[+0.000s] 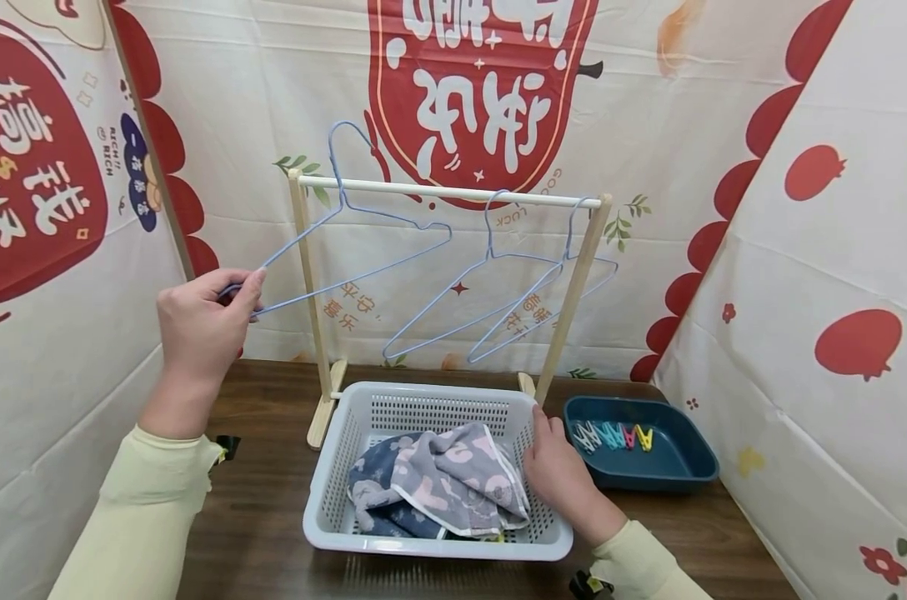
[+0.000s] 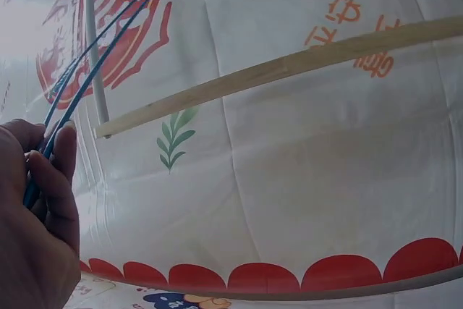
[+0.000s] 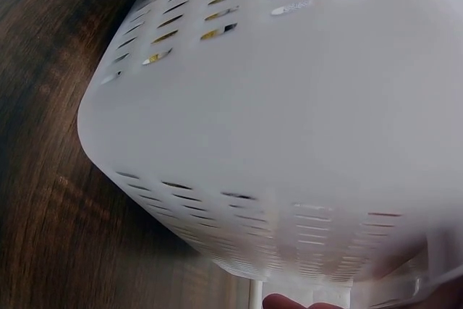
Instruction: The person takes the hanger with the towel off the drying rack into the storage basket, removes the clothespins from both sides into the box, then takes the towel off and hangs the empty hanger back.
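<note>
My left hand [image 1: 204,321] pinches one end of a blue wire hanger [image 1: 303,295]; its hook stands by the left part of the rack's rail, and I cannot tell whether it touches the rail. In the left wrist view the fingers hold the hanger's thin blue wires [image 2: 108,45]. My right hand [image 1: 566,467] grips the right side of a white perforated basket [image 1: 438,546], near its far corner. Inside the basket lies a crumpled grey and pink patterned cloth [image 1: 461,479], with a dark blue patterned cloth [image 1: 378,479] partly beneath it. The basket's wall [image 3: 217,121] fills the right wrist view.
Two more blue hangers, a left one [image 1: 453,287] and a right one [image 1: 521,308], hang on the rack's white rail [image 1: 423,192]. Wooden posts [image 1: 569,308] stand behind the basket. At right, a dark blue tray [image 1: 682,450] holds several coloured clothespins [image 1: 624,435]. Printed cloth walls surround the table.
</note>
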The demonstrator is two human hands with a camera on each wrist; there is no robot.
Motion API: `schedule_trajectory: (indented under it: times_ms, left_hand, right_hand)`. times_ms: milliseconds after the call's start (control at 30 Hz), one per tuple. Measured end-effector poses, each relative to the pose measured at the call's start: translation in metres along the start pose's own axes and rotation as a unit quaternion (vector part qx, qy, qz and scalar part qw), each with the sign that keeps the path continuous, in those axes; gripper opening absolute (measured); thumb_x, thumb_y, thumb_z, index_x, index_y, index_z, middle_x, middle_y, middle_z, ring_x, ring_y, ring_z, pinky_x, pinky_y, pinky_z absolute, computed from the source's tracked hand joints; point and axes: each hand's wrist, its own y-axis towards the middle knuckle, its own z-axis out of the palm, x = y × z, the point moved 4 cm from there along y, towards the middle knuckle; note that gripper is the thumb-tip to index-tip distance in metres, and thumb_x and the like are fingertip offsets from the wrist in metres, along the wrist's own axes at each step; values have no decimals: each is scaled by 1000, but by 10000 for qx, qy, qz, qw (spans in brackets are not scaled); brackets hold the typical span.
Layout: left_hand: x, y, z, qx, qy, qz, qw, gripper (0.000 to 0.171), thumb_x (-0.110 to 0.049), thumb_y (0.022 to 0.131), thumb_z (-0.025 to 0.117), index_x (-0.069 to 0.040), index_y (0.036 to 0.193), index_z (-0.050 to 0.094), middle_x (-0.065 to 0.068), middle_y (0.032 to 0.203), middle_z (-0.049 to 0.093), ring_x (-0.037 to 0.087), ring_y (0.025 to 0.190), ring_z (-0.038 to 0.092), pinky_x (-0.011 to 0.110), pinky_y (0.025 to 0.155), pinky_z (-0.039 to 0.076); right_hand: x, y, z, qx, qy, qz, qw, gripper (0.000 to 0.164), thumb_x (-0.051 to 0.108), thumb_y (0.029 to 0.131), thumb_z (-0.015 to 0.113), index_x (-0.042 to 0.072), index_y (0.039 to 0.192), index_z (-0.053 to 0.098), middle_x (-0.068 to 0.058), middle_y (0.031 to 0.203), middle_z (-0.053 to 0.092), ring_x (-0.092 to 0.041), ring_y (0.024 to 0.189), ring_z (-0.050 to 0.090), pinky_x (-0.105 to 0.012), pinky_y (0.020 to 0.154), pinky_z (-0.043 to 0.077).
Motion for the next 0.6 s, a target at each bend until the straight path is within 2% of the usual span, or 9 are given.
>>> schedule_trajectory:
  times_ms: [133,233,367,600]
  left_hand:
    - [1,-2,5,38,206,204,9996,16,-16,100,85,1,97,86,14,74,77,-21,62,54,5,63,44]
    - [3,-5,8,67,420,305,9986,16,-16,100,85,-1,96,86,12,74,77,-18,63,52,5,63,41]
    - [7,-12,12,164,681,361,9969,14,-15,100,85,-2,96,87,11,73,77,-3,62,55,6,62,37]
    - [14,-23,18,402,798,348,9954,14,-13,99,85,1,99,85,14,77,78,24,60,65,4,63,36]
  right_hand:
    - [-1,2,2,-17,-28,11,10000,70,12,110,60,-2,171,29,-27,137,51,-21,70,59,-34,59,58]
    - [-2,2,3,-12,-28,24,10000,70,12,110,60,-2,171,28,-27,136,51,-21,70,59,-34,58,58]
    - [-2,2,4,24,-6,39,10000,71,12,110,60,-2,171,27,-27,135,51,-21,69,59,-35,58,59]
    - [-2,0,2,8,-53,110,9999,71,12,110,59,-1,172,28,-25,134,51,-22,72,60,-35,59,60]
